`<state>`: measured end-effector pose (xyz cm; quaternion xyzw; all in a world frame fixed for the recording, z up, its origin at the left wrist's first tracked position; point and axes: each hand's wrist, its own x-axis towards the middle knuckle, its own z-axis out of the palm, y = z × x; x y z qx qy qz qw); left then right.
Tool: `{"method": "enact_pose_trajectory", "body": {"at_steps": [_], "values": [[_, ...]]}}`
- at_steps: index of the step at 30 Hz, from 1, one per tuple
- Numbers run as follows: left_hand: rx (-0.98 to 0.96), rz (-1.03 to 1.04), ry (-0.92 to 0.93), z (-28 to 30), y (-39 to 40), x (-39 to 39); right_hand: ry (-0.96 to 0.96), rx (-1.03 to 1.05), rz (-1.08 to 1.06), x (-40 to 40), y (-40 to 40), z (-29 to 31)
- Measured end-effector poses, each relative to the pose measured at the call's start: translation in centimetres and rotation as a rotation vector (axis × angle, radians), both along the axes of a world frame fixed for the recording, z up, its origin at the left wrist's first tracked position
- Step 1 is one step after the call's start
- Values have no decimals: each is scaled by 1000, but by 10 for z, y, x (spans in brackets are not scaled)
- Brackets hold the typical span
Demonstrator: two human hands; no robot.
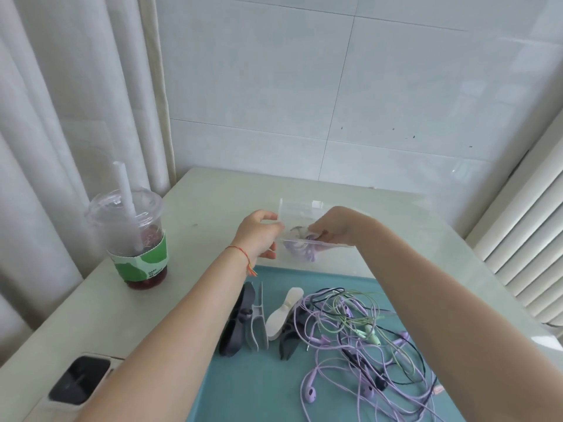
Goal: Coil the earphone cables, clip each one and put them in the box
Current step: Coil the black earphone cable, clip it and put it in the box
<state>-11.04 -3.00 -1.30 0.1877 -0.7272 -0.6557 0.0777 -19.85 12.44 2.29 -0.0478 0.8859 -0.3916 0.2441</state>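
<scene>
A person's two bare forearms reach forward over a pale bench [213, 193] that stands against a white tiled wall. The left hand [259, 233] has its grip curled on the left edge of a small clear box [300, 208], thumb under the near corner. The right hand [333, 228] dips into the box from the right; its grip is pinched on a coil [300, 243] of purple earphone cable, which sits inside the box and shows through the clear wall. The box is held near the far edge of a teal mat [259, 385]; whether it touches the bench cannot be told.

On the mat, below the hands, lie several clips [259, 321]: dark grey, light grey and white ones, side by side. To their right sprawls a loose tangle of cables [359, 339] in purple, green and black, with purple earbuds at its near edge.

A red string bracelet [243, 254] circles the left wrist. At the left of the bench stands a clear cup [134, 236] with a straw, a green sleeve and dark red drink at the bottom. A phone [79, 380] lies at the near left corner. Curtains hang at left; blinds at right.
</scene>
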Motion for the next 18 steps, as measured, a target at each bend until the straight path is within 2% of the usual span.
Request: {"method": "enact_pose_trajectory", "body": {"at_steps": [3,6,10,13,16,18], "values": [[-80,30,10,-1,2,1,98,139,11,0,1,3],[-189,74,48,-1,4,2,181,168,-26,2,8,13],[-479,76,93,8,7,8,534,120,7,25,12,33],[-647,83,145,16,12,22,586,58,207,63,21,43],[-758,84,217,22,21,40,457,354,556,94,32,37],[-776,24,237,26,30,51,416,558,692,108,39,24]]}}
